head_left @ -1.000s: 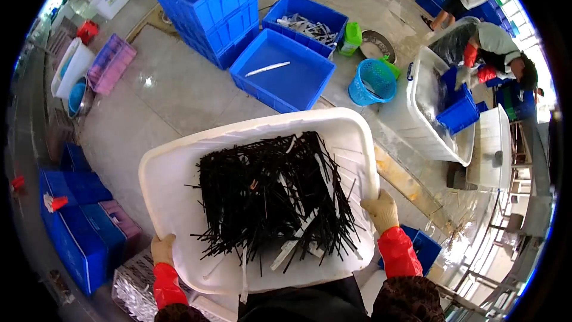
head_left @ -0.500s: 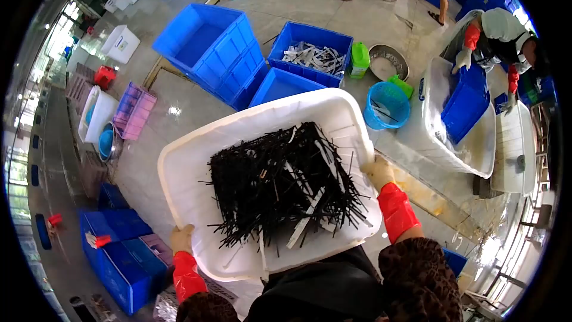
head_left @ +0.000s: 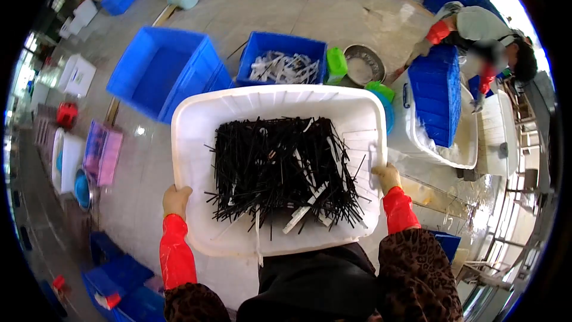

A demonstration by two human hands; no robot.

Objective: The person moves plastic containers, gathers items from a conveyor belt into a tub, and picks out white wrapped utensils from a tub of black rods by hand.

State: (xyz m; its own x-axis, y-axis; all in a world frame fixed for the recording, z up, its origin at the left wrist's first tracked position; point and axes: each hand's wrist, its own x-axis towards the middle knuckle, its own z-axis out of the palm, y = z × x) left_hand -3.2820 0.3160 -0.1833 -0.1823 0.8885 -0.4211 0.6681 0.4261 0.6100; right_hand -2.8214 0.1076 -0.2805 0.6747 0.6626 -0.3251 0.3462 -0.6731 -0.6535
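A large white plastic tub (head_left: 195, 143) is held in front of my body, its open side toward me. My left hand (head_left: 177, 201), in a pale glove with a red cuff, grips the tub's left side. On the opposite side, my right hand (head_left: 388, 177), gloved the same way, is closed on the rim. Inside lies a tangled heap of thin black sticks (head_left: 268, 161). A few white strips (head_left: 305, 207) are mixed into the heap. The fingertips of both hands are partly hidden by the tub.
Ahead stand blue crates (head_left: 158, 71) and a blue bin (head_left: 286, 40) of white strips. A green container (head_left: 336, 64) and a round metal basin (head_left: 363, 65) are beside them. At right, a co-worker (head_left: 479, 27) bends over a white tub (head_left: 417, 149), with a blue crate (head_left: 438, 95) in it.
My tub has turned from a slant to nearly level in view, and my left hand has risen with it. The surroundings have shifted left. The co-worker's blue crate stands more upright.
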